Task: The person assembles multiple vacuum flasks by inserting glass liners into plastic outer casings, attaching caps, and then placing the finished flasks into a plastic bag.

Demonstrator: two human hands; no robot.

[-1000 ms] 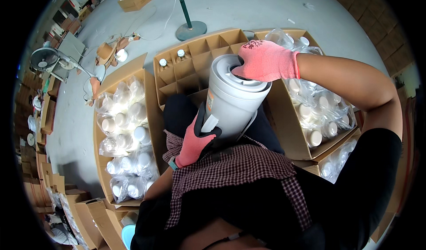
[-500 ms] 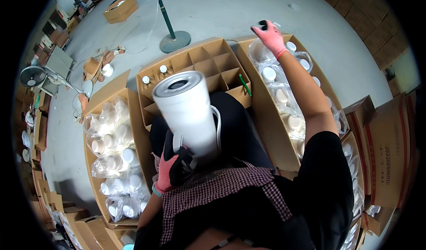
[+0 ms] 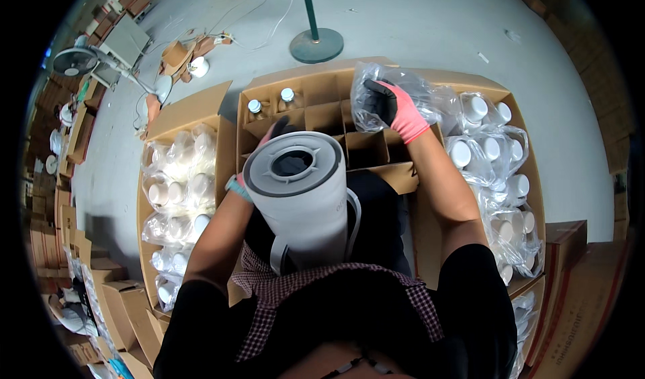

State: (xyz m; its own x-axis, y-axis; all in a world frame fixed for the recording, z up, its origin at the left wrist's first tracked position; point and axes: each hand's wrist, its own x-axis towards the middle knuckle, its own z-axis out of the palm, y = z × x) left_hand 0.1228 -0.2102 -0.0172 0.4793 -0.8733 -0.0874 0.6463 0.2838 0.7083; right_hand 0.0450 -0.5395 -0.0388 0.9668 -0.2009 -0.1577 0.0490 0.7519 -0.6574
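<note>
I see the right hand (image 3: pixel 398 108) curled, gripping a clear plastic bag (image 3: pixel 424 89) above the divided carton (image 3: pixel 326 117). The left hand (image 3: pixel 276 130) is partly hidden behind the grey-white canister (image 3: pixel 308 214); I cannot tell its grip. The canister stands before the apron (image 3: pixel 339 278), hollow end up. Bagged white-capped containers (image 3: pixel 474 109) fill the side carton (image 3: pixel 534 255).

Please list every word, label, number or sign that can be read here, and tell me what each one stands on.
Brown carton, lower right: dark printed lettering, wording not copied here; the smaller characters beside it are too small to read.
Pale grey cylindrical container: a faint mark on its right side, too small to read.
I can make out no other text.
</note>
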